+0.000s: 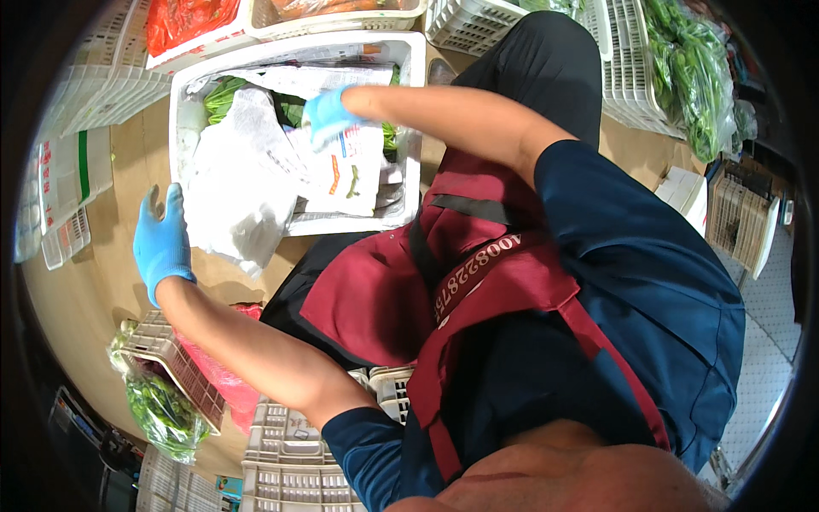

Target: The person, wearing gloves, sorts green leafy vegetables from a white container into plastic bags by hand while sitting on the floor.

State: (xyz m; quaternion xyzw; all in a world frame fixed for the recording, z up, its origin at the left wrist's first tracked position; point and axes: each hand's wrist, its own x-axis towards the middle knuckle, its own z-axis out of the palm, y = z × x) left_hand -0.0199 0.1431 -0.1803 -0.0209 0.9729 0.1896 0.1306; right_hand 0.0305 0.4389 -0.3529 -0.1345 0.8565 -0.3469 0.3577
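A white foam box [417, 134] stands before me, holding green leafy vegetables [224, 97] under sheets of newspaper [349, 173]. A crumpled white plastic bag [230, 179] covers its left part and hangs over the front edge. My right hand [331, 116], in a blue glove, reaches into the box and rests on or just above the newspaper; its blurred fingertips do not show whether they grip it. My left hand [164, 233], gloved alike, is beside the box's near left corner. Its thumb and fingers are apart, with nothing seen between them.
Behind the box stand a container with a red bag [189, 25] and a crate of carrots [333, 8]. A crate with bagged greens [694, 96] is at the right. Bagged green vegetables [166, 409] and a tipped crate [176, 368] lie below my left arm. White crates [294, 473] are nearby.
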